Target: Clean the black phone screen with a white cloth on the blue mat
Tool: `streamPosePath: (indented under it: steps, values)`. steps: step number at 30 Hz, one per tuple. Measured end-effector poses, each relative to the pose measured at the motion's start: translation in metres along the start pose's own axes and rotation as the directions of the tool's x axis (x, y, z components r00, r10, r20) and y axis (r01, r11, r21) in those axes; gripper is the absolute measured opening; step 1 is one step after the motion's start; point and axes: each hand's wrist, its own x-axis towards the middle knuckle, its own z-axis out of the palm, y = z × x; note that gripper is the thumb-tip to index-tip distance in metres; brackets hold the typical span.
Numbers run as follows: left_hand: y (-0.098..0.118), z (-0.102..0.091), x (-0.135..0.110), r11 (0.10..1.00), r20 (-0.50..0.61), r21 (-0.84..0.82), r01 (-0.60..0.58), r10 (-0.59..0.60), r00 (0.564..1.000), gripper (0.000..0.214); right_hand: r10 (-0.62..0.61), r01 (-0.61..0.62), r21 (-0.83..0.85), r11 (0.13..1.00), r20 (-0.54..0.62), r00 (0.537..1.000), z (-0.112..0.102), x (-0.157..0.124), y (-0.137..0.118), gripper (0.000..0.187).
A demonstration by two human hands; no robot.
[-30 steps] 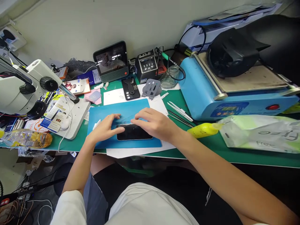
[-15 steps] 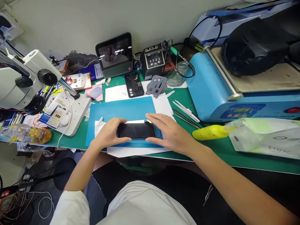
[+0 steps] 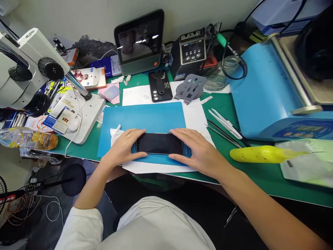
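Note:
A black phone (image 3: 159, 143) lies screen up on the blue work mat (image 3: 145, 118), near the mat's front edge. My left hand (image 3: 124, 147) cups the phone's left end, thumb at the near edge and fingers at the far edge. My right hand (image 3: 200, 151) grips the right end the same way. A crumpled white wipe (image 3: 115, 132) lies on the mat just left of my left hand. White paper sheets (image 3: 195, 116) lie under the mat.
A microscope (image 3: 28, 66) stands at the left on its white base. Behind the mat are a second black phone (image 3: 160, 86), a grey stand (image 3: 190, 88), a small screen (image 3: 139, 41) and a soldering station (image 3: 191, 52). Tweezers (image 3: 225, 125), a yellow bottle (image 3: 262, 153) and a blue machine (image 3: 275, 90) are at the right.
My right hand has slid off the top of the phone to its right end. Both hands now hold the phone by its ends. The camera has moved closer and lower.

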Motion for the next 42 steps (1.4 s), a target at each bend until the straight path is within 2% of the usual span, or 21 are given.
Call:
streamPosePath:
  steps: [4, 12, 25, 30, 42]
  values:
    - [0.0, -0.001, -0.003, 0.999, 0.012, -0.019, 0.04, -0.04, 0.999, 0.074, -0.013, 0.015, -0.056, 0.998, 0.026, 1.0, 0.003, 0.0, 0.001, 0.078]
    - [-0.002, -0.001, -0.008, 0.997, 0.025, -0.068, 0.036, -0.034, 0.999, 0.075, -0.049, 0.053, -0.125, 0.991, 0.034, 0.998, 0.002, 0.001, -0.001, 0.085]
    - [-0.002, 0.0, -0.009, 0.985, 0.051, -0.147, 0.095, -0.088, 0.995, 0.08, -0.045, 0.057, -0.135, 0.989, 0.087, 0.995, -0.002, -0.002, -0.002, 0.09]
    - [-0.001, -0.001, -0.008, 0.982, 0.084, -0.138, 0.133, -0.122, 0.989, 0.079, -0.003, 0.008, -0.121, 0.993, 0.044, 0.999, -0.004, -0.005, 0.0, 0.087]
    - [0.0, 0.0, -0.005, 0.974, 0.103, -0.149, 0.172, -0.158, 0.982, 0.078, -0.03, 0.033, -0.11, 0.993, 0.03, 0.999, -0.008, -0.008, -0.001, 0.089]
